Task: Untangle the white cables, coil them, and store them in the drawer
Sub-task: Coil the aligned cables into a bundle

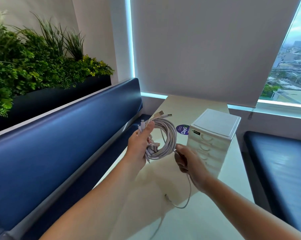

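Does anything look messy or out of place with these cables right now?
Only one thing: a loose strand trails below the right hand, its end free, not wound into the coil that the left hand holds. A few plugs stick out at the coil's top.

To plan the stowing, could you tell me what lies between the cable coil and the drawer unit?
In the head view, a round purple sticker on the table lies there.
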Demonstrator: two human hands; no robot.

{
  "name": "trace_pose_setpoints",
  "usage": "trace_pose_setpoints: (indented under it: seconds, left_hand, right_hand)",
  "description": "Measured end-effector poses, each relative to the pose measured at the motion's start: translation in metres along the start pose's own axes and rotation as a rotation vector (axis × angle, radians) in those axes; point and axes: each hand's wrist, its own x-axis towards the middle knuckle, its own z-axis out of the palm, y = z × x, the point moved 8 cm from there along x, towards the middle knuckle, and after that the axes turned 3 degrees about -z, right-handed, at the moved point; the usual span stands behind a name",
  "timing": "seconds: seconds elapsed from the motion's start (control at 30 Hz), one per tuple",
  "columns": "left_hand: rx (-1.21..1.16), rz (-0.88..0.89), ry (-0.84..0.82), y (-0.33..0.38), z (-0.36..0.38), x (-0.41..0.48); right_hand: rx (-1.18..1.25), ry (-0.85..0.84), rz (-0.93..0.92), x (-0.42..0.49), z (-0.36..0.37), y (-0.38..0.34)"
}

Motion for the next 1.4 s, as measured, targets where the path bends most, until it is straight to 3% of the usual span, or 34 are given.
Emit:
trace_pose_setpoints:
  seconds: [0.13, 0.3, 0.43, 0.57, 0.67, 1.03, 1.1, 1.17, 1.23, 1.27, 1.33, 1.4]
  left_hand:
    - [0.021, 0.020, 0.109, -0.009, 0.002, -0.004]
    - [0.077, 0.010, 0.199, -0.022, 0.006, -0.012]
    - [0.220, -0.031, 0.061, -0.021, 0.002, -0.006]
    - [0.549, -0.140, -0.227, -0.018, 0.005, -0.005]
    - [0.572, -0.204, -0.354, -0.017, 0.008, -0.011]
    - [0.584, -0.107, -0.324, -0.016, 0.004, -0.015]
    - [0.588, -0.080, -0.280, -0.014, 0.003, -0.013]
    - [0.601, -0.043, -0.216, -0.012, 0.001, -0.008]
    - [0.616, 0.001, -0.159, -0.011, 0.000, -0.005]
    - [0.626, 0.022, -0.142, -0.011, 0.000, -0.004]
    - [0.645, 0.050, -0.128, -0.012, 0.002, -0.003]
    - [0.659, 0.063, -0.134, -0.014, 0.006, -0.005]
  right_hand:
    - [0.080, 0.054, 0.075, -0.004, 0.007, -0.002]
    - [0.084, 0.123, 0.012, -0.001, 0.012, -0.014]
    - [0.057, 0.103, 0.042, 0.002, 0.002, -0.007]
    - [-0.008, -0.021, 0.072, 0.000, -0.008, -0.005]
    - [-0.039, -0.120, 0.103, -0.003, -0.005, -0.005]
    - [-0.062, -0.221, 0.119, 0.000, -0.004, 0.004]
    - [-0.166, -0.186, 0.092, 0.002, -0.008, 0.004]
    - [-0.387, -0.005, -0.007, 0.004, -0.022, -0.006]
    - [-0.613, 0.208, -0.214, -0.003, -0.031, -0.032]
    - [-0.698, 0.236, -0.345, -0.009, -0.025, -0.048]
    - [-0.863, 0.163, -0.502, -0.014, -0.007, -0.062]
    - [-1.071, 0.028, -0.468, -0.007, 0.009, -0.054]
